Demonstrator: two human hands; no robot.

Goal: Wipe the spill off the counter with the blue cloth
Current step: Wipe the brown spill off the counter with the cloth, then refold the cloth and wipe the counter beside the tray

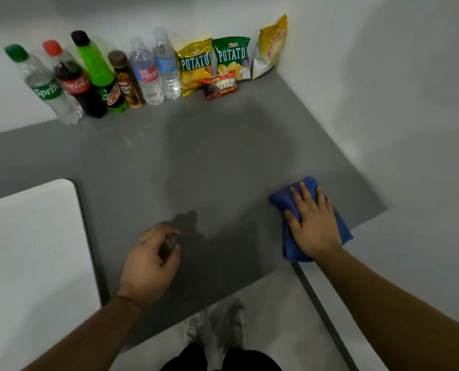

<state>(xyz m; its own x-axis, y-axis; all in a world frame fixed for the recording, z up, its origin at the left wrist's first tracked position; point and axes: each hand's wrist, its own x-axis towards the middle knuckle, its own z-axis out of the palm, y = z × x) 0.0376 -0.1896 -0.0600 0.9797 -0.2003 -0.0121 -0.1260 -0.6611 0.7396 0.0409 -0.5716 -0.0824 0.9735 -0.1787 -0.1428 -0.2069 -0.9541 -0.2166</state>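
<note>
The blue cloth (340, 226) lies bunched on the grey counter (209, 167) near its right front corner. My right hand (312, 223) rests flat on top of it, fingers spread and pressing down. My left hand (150, 261) hovers over the front middle of the counter, fingers loosely curled with nothing in them. A faint damp-looking sheen (223, 145) shows on the counter's middle; a few pale specks (132, 137) lie farther back left. I cannot make out a distinct spill.
Several drink bottles (89, 81) line the back wall at left. Snack bags (215, 62) stand at back right against the corner. A white surface (33, 236) sits to the left. White walls bound the back and right. My shoes (220, 328) show below the counter's front edge.
</note>
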